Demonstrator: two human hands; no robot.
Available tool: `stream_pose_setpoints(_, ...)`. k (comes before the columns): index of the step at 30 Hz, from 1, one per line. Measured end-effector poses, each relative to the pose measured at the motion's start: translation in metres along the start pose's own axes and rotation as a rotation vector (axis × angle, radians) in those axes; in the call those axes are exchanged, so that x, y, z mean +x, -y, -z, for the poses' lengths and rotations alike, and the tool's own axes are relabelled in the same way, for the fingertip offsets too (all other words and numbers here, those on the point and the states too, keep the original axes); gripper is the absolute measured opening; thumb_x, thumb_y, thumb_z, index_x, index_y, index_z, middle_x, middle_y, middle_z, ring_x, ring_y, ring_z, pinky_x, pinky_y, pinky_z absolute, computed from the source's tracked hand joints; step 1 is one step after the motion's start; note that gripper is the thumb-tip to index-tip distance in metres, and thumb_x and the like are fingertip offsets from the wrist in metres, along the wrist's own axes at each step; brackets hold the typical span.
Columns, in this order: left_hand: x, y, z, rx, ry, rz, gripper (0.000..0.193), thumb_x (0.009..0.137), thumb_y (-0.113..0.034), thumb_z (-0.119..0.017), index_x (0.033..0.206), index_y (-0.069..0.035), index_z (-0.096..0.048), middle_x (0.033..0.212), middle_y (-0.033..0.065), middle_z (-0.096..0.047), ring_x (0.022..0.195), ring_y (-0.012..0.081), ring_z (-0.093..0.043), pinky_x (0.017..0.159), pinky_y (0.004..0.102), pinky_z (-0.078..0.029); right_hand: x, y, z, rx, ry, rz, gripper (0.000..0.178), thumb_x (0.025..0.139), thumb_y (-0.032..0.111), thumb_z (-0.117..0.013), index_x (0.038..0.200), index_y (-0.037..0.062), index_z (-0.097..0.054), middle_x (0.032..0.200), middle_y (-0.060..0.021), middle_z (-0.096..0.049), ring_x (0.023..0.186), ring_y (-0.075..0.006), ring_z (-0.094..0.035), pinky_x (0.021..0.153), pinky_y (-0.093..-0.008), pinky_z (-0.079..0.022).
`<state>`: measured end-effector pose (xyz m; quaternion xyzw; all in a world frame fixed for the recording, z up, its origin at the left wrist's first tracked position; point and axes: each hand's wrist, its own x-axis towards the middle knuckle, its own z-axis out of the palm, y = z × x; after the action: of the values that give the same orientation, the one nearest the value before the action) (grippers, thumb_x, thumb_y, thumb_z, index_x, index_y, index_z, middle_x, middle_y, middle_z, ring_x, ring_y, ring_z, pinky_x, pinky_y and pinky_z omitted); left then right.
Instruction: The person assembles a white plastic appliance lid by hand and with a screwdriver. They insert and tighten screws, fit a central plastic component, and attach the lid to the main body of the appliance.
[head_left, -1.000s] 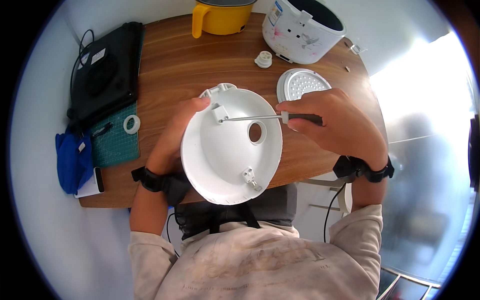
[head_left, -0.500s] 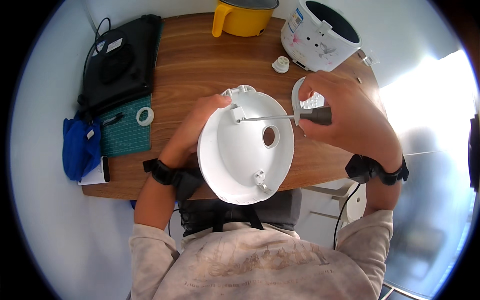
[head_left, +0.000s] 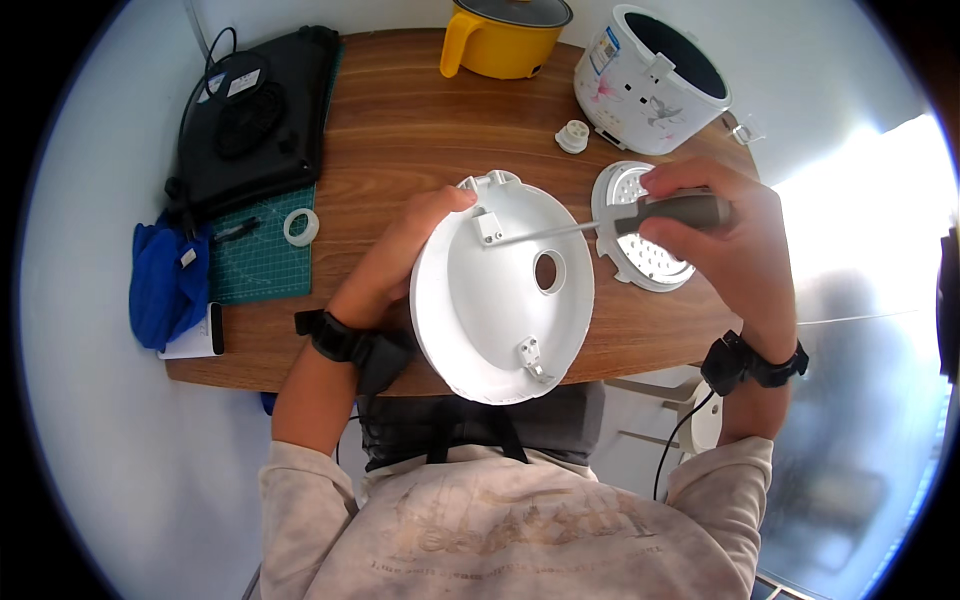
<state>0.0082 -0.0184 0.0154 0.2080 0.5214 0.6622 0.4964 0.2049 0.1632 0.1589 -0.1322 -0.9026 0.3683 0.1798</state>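
Observation:
My left hand (head_left: 432, 228) grips the upper left rim of a white rice cooker lid shell (head_left: 470, 320), tilted with its hollow inside toward me; the thumb lies over the rim and the other fingers are hidden behind. In my right hand (head_left: 748, 245) is a screwdriver (head_left: 690, 209), its dark handle pinched between thumb and fingers. The thin shaft runs left to a small white block (head_left: 488, 228) inside the shell. The tip is at the block's lower edge, by the screw holes; whether it touches a screw I cannot tell. Lower down in the shell is a small latch piece (head_left: 532, 358).
A white perforated disc (head_left: 655, 262) lies under my right hand. Behind it stand a white rice cooker body (head_left: 640, 95), a small white cap (head_left: 572, 136) and a yellow pot (head_left: 505, 45). At left are a black appliance (head_left: 250, 125), green mat (head_left: 265, 275), tape roll (head_left: 301, 227) and blue cloth (head_left: 168, 285).
My right hand has shifted right and opened its grip into a looser pinch around the screwdriver handle, uncovering more of the perforated disc. The shell stays in my left hand.

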Motion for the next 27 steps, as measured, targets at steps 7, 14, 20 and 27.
stream_pose_setpoints(7,0.003,0.003,0.002,-0.032,0.004,-0.006,0.053,0.094,-0.042,-0.055,0.116,0.005,-0.063,0.101,0.0144,-0.071,0.084,0.0174,-0.071,0.071,0.0278,-0.056,-0.011,-0.014,-0.011,0.047,-0.157,-0.12,0.013,0.09,0.011,-0.074,0.095,0.0009,-0.067,0.086,-0.0047,-0.07,0.074,-0.0092,-0.065,0.068,-0.0223,-0.052)
stream_pose_setpoints(14,0.006,0.007,0.005,-0.044,-0.005,-0.005,0.052,0.094,-0.042,-0.055,0.116,0.004,-0.064,0.101,0.0145,-0.071,0.083,0.0174,-0.07,0.07,0.0274,-0.056,-0.01,-0.028,-0.022,0.091,-0.169,-0.132,0.014,0.091,0.012,-0.073,0.095,0.0006,-0.067,0.082,-0.0049,-0.069,0.074,-0.0091,-0.065,0.068,-0.0241,-0.053)
stream_pose_setpoints(20,0.007,0.008,0.005,-0.059,0.004,0.007,0.053,0.094,-0.043,-0.055,0.118,0.003,-0.063,0.102,0.0145,-0.071,0.084,0.0175,-0.07,0.071,0.0278,-0.056,-0.01,-0.034,-0.024,0.083,-0.153,-0.125,0.014,0.091,0.013,-0.073,0.095,0.0014,-0.066,0.081,-0.0042,-0.069,0.073,-0.0093,-0.065,0.066,-0.0247,-0.052)
stream_pose_setpoints(27,0.006,0.007,0.002,-0.067,-0.013,-0.002,0.053,0.093,-0.043,-0.055,0.118,0.003,-0.062,0.102,0.0145,-0.07,0.085,0.0178,-0.07,0.071,0.0281,-0.056,-0.009,-0.029,-0.022,-0.031,-0.124,-0.158,0.016,0.091,0.015,-0.074,0.094,0.0023,-0.066,0.079,-0.0065,-0.069,0.07,-0.0113,-0.066,0.063,-0.0256,-0.051)
